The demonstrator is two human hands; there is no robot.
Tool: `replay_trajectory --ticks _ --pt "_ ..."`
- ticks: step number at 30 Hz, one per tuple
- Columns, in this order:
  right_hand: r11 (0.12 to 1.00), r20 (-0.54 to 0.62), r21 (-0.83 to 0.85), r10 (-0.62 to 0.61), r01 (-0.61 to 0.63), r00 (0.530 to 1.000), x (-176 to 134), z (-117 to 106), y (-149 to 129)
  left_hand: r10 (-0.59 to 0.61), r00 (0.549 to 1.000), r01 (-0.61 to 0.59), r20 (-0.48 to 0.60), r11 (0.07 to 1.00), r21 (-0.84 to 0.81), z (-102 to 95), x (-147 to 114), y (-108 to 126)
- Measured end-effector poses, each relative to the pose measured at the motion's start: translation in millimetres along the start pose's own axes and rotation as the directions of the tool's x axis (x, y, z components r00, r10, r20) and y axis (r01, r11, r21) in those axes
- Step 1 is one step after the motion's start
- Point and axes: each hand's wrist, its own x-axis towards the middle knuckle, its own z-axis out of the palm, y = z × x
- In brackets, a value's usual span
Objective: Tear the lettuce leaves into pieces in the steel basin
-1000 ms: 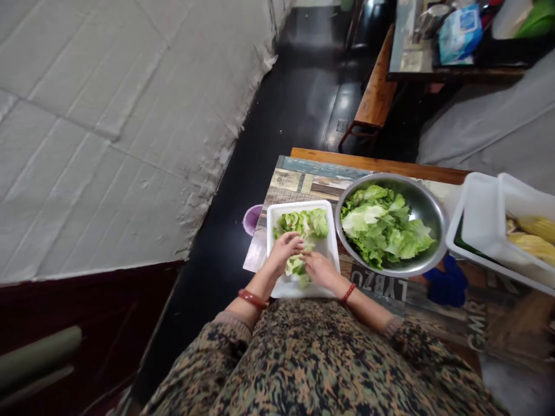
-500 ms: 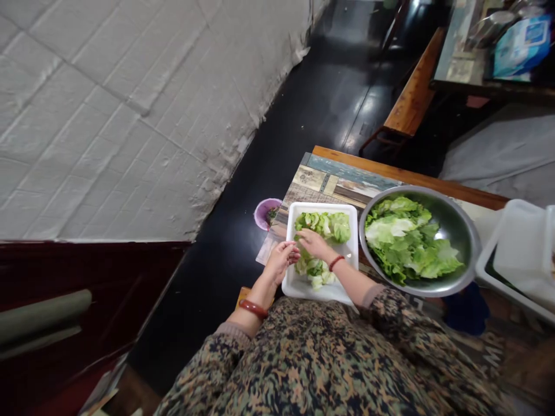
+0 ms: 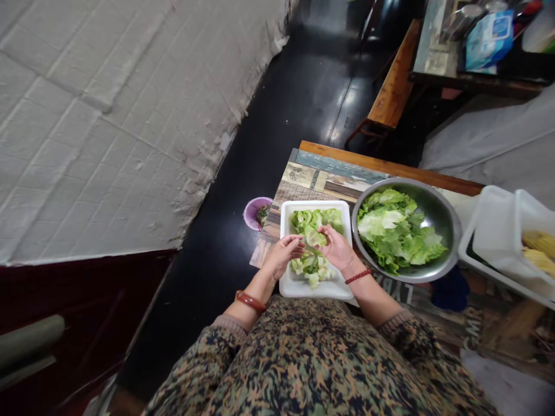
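Observation:
My right hand (image 3: 337,248) pinches a lettuce leaf (image 3: 313,234) between thumb and fingers, above a white plastic tray (image 3: 284,231). Opposite it, over the tray's left side, my left hand (image 3: 284,254) has loosely curled fingers slightly apart, with nothing visible in them. Two heaps of lettuce pieces lie in the tray, one toward the far end and a paler one (image 3: 315,270) nearer my body. Just right of the tray is a steel bowl (image 3: 451,254) with larger lettuce leaves (image 3: 396,231) inside.
The wood-patterned table (image 3: 299,188) carries the tray and bowl. White plastic bins (image 3: 498,231) stand to the right, one holding something yellow. A purple bucket (image 3: 249,215) is on the floor left of the table. Beyond are a wooden bench (image 3: 392,92) and another table with a blue packet (image 3: 489,40).
My right hand has drawn back to the right from the tray's far-left part and now has a lettuce leaf raised in its fingers. My left hand stays near the tray's left edge.

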Motion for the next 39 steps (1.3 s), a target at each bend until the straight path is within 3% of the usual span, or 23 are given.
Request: replay_trajectory --ticks 2,3,6,7,9,12,14,16,20,24,26,30,35,37,39 --pt "0.971 0.041 -0.23 -0.064 0.071 0.997 -4 -2 0 0.016 1.0 -0.015 -0.024 1.0 0.026 -0.2 2 0" --pt "0.915 0.106 -0.39 -0.068 0.105 0.992 -7 -4 1 0.03 0.998 -0.028 -0.057 0.999 0.041 -1.8 3 -1" --pt "0.59 0.324 -0.764 -0.001 0.262 0.946 -11 -14 3 0.065 0.987 -0.055 -0.149 0.996 0.067 -9.5 5 -4" --pt "0.487 0.353 -0.814 -0.018 0.316 0.936 -9 -18 3 0.069 0.985 -0.06 -0.16 0.996 0.066 -12.2 5 -5" --pt "0.321 0.317 -0.876 -0.18 0.36 0.931 -1 -24 1 0.068 0.986 -0.06 -0.153 0.997 0.056 -16.3 3 -8" --pt "0.1 0.197 -0.963 -0.366 0.249 0.909 16 -24 -2 0.059 0.989 -0.054 -0.137 0.998 0.043 -19.2 1 -11" --pt "-0.019 0.175 -0.984 -0.333 0.179 0.927 20 -18 -1 0.053 0.989 -0.049 -0.137 0.998 0.035 -20.2 0 -13" --pt "-0.095 0.217 -0.975 -0.247 0.2 0.944 10 -8 8 0.051 0.989 -0.048 -0.141 0.999 0.026 -21.5 -1 -13" --pt "-0.119 0.401 -0.913 -0.084 0.39 0.912 -37 3 36 0.061 0.991 -0.063 -0.121 0.998 -0.014 -25.4 -2 -14" --pt "0.023 0.512 -0.859 0.084 0.512 0.855 -61 -6 44 0.059 0.991 -0.063 -0.124 0.998 -0.027 -27.2 -3 -14" --pt "0.044 0.49 -0.871 0.027 0.489 0.871 -51 -12 36 0.064 0.99 -0.068 -0.122 0.997 -0.023 -26.8 -3 -15" --pt "-0.111 0.349 -0.937 -0.207 0.332 0.914 -6 -10 15 0.075 0.99 -0.077 -0.121 0.997 -0.011 -25.5 -3 -16" --pt "-0.239 0.28 -0.944 -0.217 0.227 0.935 35 2 15 0.073 0.988 -0.074 -0.133 0.997 -0.001 -25.8 0 -19" --pt "-0.24 0.249 -0.952 -0.248 0.189 0.936 42 -1 17 0.076 0.989 -0.077 -0.13 0.997 -0.003 -26.0 0 -20" --pt "-0.174 0.241 -0.965 -0.294 0.197 0.925 47 -9 14 0.081 0.989 -0.082 -0.127 0.997 -0.004 -25.9 1 -20"
